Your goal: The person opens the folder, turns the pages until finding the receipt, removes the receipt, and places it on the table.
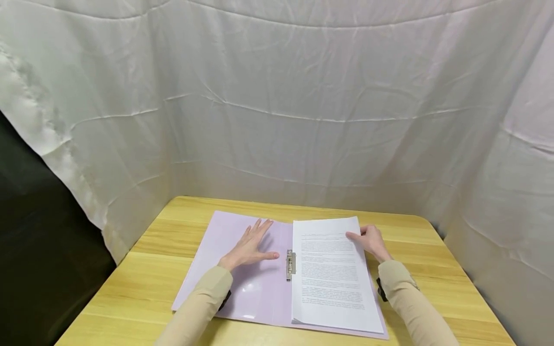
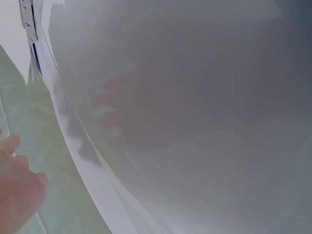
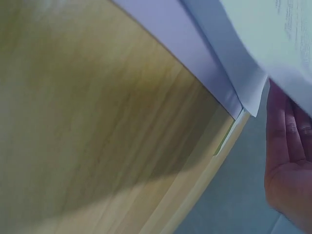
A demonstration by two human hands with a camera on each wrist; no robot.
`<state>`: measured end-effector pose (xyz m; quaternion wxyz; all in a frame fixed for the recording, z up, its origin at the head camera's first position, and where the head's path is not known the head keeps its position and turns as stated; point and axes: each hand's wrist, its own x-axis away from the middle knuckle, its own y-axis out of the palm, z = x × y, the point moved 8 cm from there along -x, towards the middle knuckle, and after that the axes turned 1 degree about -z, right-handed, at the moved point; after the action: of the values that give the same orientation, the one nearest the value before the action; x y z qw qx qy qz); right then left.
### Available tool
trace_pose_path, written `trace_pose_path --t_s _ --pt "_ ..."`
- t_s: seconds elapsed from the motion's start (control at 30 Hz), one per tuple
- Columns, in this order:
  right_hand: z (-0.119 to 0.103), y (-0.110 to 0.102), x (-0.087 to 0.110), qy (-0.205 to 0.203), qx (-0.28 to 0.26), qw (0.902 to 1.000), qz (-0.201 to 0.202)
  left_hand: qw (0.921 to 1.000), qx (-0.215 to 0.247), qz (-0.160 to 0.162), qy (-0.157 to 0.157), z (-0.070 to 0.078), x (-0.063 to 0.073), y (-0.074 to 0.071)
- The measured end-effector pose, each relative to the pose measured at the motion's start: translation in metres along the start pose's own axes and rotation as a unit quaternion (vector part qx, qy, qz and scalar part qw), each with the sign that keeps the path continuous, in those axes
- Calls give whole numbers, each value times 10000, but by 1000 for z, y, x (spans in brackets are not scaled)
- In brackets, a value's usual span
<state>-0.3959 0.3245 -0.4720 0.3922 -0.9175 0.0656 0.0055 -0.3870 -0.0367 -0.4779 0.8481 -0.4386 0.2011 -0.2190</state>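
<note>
A lilac folder (image 1: 207, 269) lies spread out, with a metal clip (image 1: 290, 265) near its spine. White printed sheets (image 1: 331, 276) are stacked over its right half. My right hand (image 1: 371, 241) pinches their upper right edge, thumb on top. In the right wrist view, fingers of the right hand (image 3: 287, 151) reach beneath a lifted sheet (image 3: 297, 58). Over the left cover my left hand (image 1: 250, 251) hovers with fingers spread and holds nothing, its thumb toward the clip. Part of the left hand (image 2: 22, 190) shows at the edge of the left wrist view.
The folder lies on a wooden table (image 1: 147, 283) with rounded far corners. Pale grey cloth (image 1: 303, 144) hangs behind the table and along both sides. Dark material (image 1: 39, 230) shows at the far left.
</note>
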Motion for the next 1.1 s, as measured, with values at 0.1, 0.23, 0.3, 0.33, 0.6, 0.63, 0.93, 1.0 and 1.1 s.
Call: trace_pose_path --t_s 0.1,0.23,0.3,0.33,0.6,0.63,0.93,1.0,1.1 --pt "2 1 0 87 -130 9998 -123 10000 -10 2 -7 0 1 -2" --pt "4 10 4 195 -712 9940 -806 10000 13 22 0 -1 2 -4" --pt "4 15 7 235 -1201 9845 -1259 10000 -28 31 -6 -2 3 -5" --pt "3 17 9 224 -1419 9788 -1462 10000 -53 33 -18 -3 4 -6" --pt "-4 23 27 246 -2784 9222 -2673 9996 -187 115 -193 -12 12 -13" --pt "-6 23 30 150 -2885 9150 -2816 9995 -207 129 -215 -13 14 -13" --pt "-21 20 46 -488 -3227 8787 -3484 9983 -310 386 -311 -15 19 -19" --pt "-22 18 48 -463 -3237 8781 -3492 9982 -303 400 -325 -15 20 -21" --pt "-25 16 52 -492 -3382 8705 -3540 9981 -312 371 -375 -15 22 -22"
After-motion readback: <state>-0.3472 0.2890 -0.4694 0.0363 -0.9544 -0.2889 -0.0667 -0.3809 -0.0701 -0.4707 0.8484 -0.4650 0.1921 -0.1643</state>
